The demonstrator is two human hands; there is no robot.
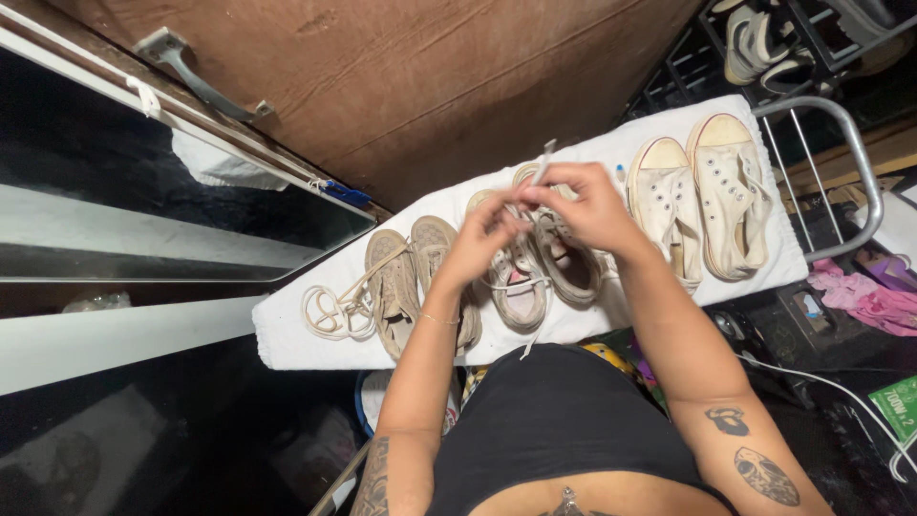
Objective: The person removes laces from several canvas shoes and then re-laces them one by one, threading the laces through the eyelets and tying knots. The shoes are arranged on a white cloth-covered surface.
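On a white-covered ironing board point(287, 334), loose laces point(330, 311) lie beside worn beige sneakers point(411, 282). The left hand point(482, 239) and right hand point(587, 205) meet, pinching a limp, light white shoelace point(543, 162) over the middle sneakers point(535, 277); its stiff tip seems easiest to grip. White sneakers point(702, 201) sit rightmost.

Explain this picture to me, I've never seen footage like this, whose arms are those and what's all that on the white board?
The one picture comes from a camera worn on a person's head, looking down, so the bare arms reaching up from the bottom are that person's own. The left hand and right hand meet above a long board covered in white cloth. Together they pinch a white shoelace, whose tip sticks up above the fingers. Three pairs of canvas sneakers lie on the board: a tan pair beside a loose coil of laces, a worn middle pair under the hands, and a white pair. A brown door stands behind.
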